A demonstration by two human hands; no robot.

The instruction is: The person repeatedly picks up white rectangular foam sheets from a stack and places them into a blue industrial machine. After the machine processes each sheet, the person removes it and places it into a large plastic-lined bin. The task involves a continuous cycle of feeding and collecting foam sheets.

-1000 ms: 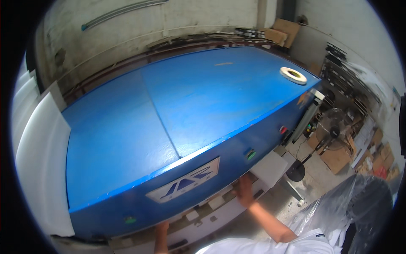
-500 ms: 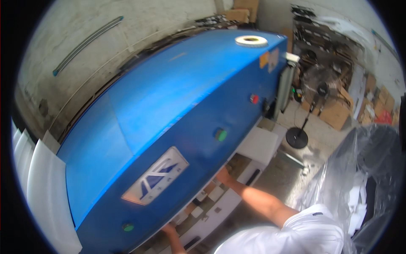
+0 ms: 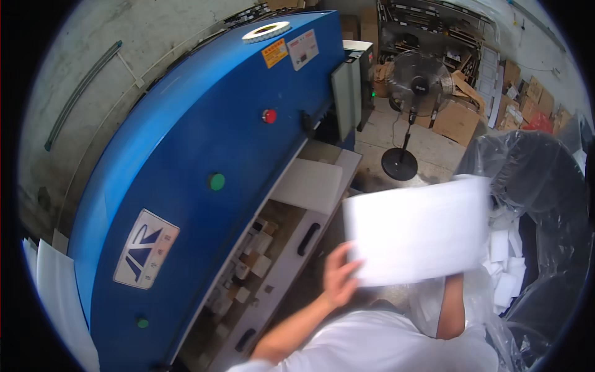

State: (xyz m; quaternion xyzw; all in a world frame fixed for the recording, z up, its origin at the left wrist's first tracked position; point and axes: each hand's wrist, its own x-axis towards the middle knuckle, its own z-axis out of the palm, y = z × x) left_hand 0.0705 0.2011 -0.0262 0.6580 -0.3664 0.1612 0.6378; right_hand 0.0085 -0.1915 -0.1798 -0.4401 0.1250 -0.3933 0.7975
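Observation:
A white foam sheet (image 3: pixel 418 230) is held up in front of my body, to the right of the blue press machine (image 3: pixel 186 149). My left hand (image 3: pixel 339 276) grips its left edge near the lower corner, fingers closed on it. From below, my right forearm (image 3: pixel 454 304) reaches up to the sheet's lower edge; the hand itself is hidden behind the sheet. Under the machine's front, small white and brown pieces (image 3: pixel 261 265) lie on the bed, and a flat white sheet (image 3: pixel 310 185) rests at its far end.
A clear plastic bag (image 3: pixel 542 186) with white foam scraps (image 3: pixel 505 260) stands at my right. A standing fan (image 3: pixel 409 124) is farther back, with cardboard boxes (image 3: pixel 457 121) behind it. A tape-like white roll (image 3: pixel 266 32) sits on the machine. White sheets (image 3: pixel 59 291) stand at far left.
Both hands have come out from beneath the machine's front edge and moved right. The foam sheet is now held up by my left hand. The view has turned toward the right.

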